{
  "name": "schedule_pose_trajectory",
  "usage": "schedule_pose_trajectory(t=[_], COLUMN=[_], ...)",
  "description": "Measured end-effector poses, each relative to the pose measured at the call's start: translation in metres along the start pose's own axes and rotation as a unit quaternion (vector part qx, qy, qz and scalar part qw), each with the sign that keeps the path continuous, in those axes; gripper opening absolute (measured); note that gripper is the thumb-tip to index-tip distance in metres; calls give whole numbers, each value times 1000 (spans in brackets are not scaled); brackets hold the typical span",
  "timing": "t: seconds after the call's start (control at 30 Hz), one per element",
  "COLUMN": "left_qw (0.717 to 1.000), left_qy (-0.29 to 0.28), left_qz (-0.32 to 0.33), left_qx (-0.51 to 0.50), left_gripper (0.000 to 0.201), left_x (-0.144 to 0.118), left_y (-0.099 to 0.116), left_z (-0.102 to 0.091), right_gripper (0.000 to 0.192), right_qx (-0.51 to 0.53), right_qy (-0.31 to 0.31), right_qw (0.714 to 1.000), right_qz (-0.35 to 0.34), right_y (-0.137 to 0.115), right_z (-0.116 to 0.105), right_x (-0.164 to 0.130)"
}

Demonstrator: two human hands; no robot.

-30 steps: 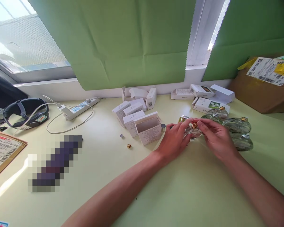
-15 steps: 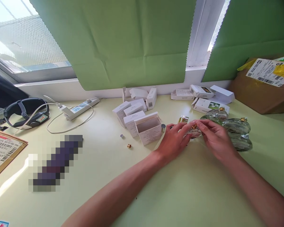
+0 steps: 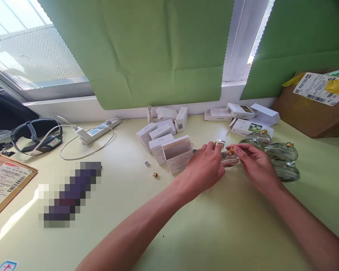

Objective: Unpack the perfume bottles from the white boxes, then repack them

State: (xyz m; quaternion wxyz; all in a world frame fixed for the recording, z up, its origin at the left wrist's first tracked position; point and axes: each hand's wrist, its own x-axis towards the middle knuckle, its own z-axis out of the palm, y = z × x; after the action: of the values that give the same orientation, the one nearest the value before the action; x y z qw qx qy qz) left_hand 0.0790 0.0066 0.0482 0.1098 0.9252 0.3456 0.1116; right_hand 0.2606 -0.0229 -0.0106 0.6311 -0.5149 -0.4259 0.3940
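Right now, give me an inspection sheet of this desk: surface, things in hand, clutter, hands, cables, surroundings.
Surface: pale green desk, bare in front.
Things in hand: clear glass bottle with gold neck, lying on the desk between both hands.
Clutter: open white box, more white boxes, other glass bottles, small gold cap, brown parcel.
Hands: left hand against the bottle; right hand pinching its neck.
Cables: white power strip with looped cord.
Surroundings: green window covering, black headset.

Pale yellow-green worktop (image 3: pixel 220 233); white boxes (image 3: pixel 169 145); clear glass bottle (image 3: pixel 229 160) with gold neck; green blinds (image 3: pixel 164 49); brown parcel (image 3: pixel 313 113) at the right edge.
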Motion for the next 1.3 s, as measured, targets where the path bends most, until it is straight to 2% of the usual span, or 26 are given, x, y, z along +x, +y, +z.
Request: schedule_pose_trajectory(t=[0.07,0.17,0.37,0.57,0.7,0.77,0.87,1.0,1.1,1.2,1.3], left_qw=[996,988,982,982,981,983,992,998,998,997,996], left_qy=[-81,-130,-148,-154,-157,-146,-96,2,50,74,80], left_qz=[-14,-3,26,33,23,17,17,36,41,34,40], left_qx=[45,87,110,106,114,106,82,48,21,-15,-21], left_gripper=[24,15,19,11,8,10,14,26,30,27,23], left_x=[-4,-6,-4,-2,-5,-7,-7,-2,1,3,3], left_y=[0,-2,-4,-6,-7,-7,-8,-8,-6,-3,-2], left_z=[-8,-12,-19,-12,-19,-27,-36,-36,-33,-32,-31], right_gripper=[21,21,23,27,27,29,32,34,38,50,44], right_qx=[3,3,3,-28,-42,-49,-52,-41,-25,-68,-111], right_qy=[-9,-15,-23,-60,-37,-30,-37,-55,-85,-131,-163], right_qw=[1000,1000,1000,998,998,998,998,997,996,989,980], right_qz=[1,2,0,-3,-9,-7,6,26,33,26,16], right_y=[-2,-4,-3,-12,-9,-8,-7,-7,-2,2,3], right_z=[1,1,1,1,1,1,2,1,-4,-9,-9], right_x=[-1,-2,-2,-5,-4,-3,-3,-4,-2,0,0])
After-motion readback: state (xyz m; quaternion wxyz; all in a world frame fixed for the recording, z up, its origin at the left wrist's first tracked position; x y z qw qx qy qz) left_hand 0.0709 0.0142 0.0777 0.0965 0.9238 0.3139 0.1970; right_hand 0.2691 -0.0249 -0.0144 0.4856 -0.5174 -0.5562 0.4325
